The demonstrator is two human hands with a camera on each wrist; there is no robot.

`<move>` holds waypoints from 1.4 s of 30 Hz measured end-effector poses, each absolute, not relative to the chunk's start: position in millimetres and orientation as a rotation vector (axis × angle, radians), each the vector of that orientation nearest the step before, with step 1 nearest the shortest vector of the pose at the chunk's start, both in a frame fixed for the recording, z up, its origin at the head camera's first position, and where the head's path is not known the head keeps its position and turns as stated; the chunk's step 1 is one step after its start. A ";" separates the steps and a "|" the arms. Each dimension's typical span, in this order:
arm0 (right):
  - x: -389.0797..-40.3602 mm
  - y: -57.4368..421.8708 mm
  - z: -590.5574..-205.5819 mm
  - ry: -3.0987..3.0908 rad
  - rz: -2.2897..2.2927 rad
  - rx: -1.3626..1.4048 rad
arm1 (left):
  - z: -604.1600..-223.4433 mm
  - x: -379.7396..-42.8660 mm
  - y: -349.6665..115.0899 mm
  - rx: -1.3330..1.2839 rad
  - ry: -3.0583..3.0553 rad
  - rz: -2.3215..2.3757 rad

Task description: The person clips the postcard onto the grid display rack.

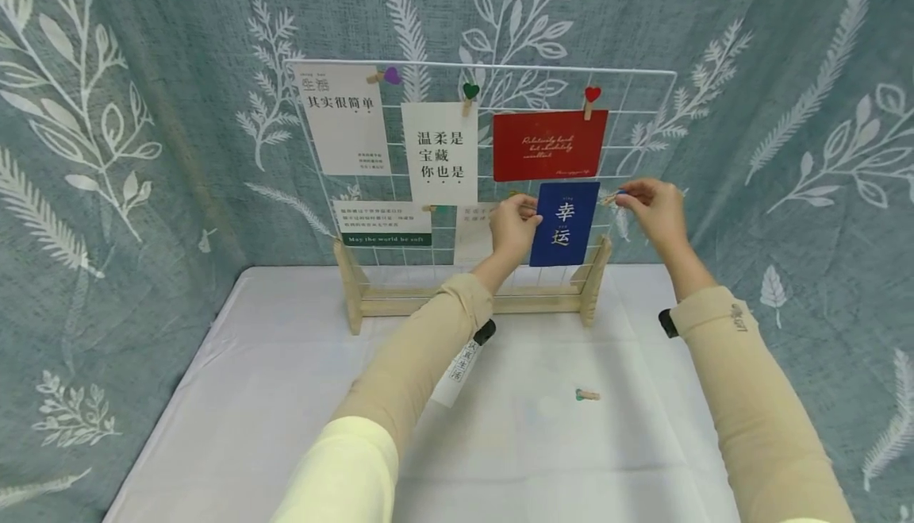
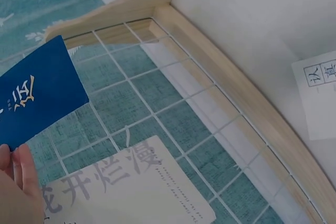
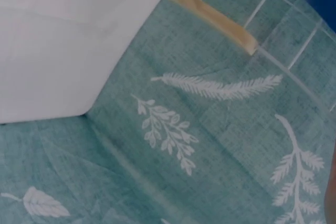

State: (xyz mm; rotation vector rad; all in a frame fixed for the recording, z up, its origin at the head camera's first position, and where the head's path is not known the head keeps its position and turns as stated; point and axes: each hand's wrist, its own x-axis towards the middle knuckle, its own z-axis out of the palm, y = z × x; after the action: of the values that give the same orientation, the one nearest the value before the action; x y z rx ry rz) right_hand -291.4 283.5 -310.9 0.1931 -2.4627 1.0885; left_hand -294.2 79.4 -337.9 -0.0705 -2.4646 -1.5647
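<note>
My left hand [image 1: 508, 231] pinches a blue card [image 1: 580, 221] by its left edge, upright in front of the white wire grid [image 1: 428, 65]. Gold and white characters mark the card's face, and it hangs just below a red card [image 1: 546, 167]. Off the blue card's right edge, my right hand [image 1: 657, 204] holds a small wooden clothespin [image 1: 609, 199] with a blue piece on it between thumb and fingers. In the left wrist view the blue card [image 2: 44, 90] is tilted, with fingertips at its lower edge. Only a sliver of the right hand shows in the right wrist view.
Several cards hang on the grid by heart-topped clothespins, including a white card [image 1: 443, 170] and a green-banded card [image 1: 385, 225]. A wooden base [image 1: 471, 303] supports the grid. On the white table [image 1: 286, 412] lie a loose clothespin [image 1: 589, 395] and a white card [image 1: 450, 386], partly behind the left sleeve.
</note>
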 end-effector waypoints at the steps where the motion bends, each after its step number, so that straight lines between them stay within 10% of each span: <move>1: -291.5 282.6 -311.2 -2.453 1.099 0.188 | -337.5 -294.4 80.5 -0.062 -2.460 -1.570; 42: -308.0 265.3 -321.5 -2.151 1.660 0.137 | -347.2 -295.8 87.1 -0.089 -2.413 -1.404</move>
State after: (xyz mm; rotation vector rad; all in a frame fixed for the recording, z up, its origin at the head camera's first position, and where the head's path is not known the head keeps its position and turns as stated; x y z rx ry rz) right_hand -308.0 265.3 -321.5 0.1370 -2.1512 1.6596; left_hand -295.8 87.1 -347.2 -0.0892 -2.4130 -1.4038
